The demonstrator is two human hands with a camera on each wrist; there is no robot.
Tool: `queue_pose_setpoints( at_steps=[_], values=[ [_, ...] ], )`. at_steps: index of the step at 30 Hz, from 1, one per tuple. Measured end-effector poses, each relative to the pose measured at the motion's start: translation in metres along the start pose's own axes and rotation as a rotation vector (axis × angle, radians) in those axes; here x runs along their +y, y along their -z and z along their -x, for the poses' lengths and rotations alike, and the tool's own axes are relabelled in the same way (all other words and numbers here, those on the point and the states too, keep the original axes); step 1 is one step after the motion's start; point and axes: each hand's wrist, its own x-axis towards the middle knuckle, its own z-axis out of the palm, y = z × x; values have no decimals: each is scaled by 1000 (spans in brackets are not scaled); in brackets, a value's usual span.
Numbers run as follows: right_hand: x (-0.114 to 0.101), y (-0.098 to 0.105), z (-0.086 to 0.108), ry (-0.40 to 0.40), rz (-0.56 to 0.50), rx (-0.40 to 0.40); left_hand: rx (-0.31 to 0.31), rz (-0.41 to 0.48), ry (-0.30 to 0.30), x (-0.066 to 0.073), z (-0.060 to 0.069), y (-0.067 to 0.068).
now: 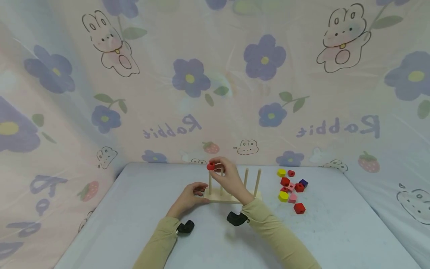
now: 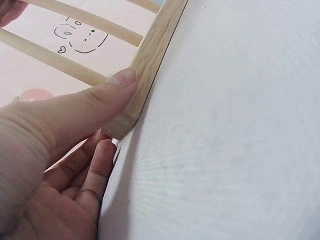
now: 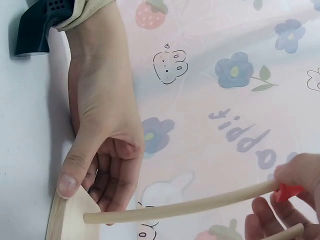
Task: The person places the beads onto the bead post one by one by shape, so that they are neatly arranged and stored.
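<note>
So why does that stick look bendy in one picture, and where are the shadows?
Right wrist: the wooden peg looks bowed, probably lens distortion, since the head view shows it straight; left wrist: a soft grey shadow lies on the white tabletop beside the wooden base, with faint ripples nearby.

Head cam: wht tabletop (image 1: 208, 248) toward 6 o'clock; pale pink cloth (image 1: 228, 104) behind it toward 12, w/ prints: bunnies (image 1: 342, 56) at 10 & 2, purple flwrs (image 1: 264, 58) w/ yel ctrs at 11 & 1, backwards "Rabbit" txt (image 1: 352, 127) at 9 & 3, strawberry (image 1: 89, 190) at 8.
</note>
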Motion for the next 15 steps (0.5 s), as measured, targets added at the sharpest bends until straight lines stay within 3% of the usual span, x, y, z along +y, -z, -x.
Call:
queue_pose_setpoints(
  at_steps=[3,7,15],
  values=[
    [18,-5,0,-11,37,15,4,-2,-1,0,1,0],
    [24,-10,5,-53,85,41,4,4,9,1,1,-1],
    [31,-24,20,-179,19,166,3,-18,29,1,1,-1]
  ],
)
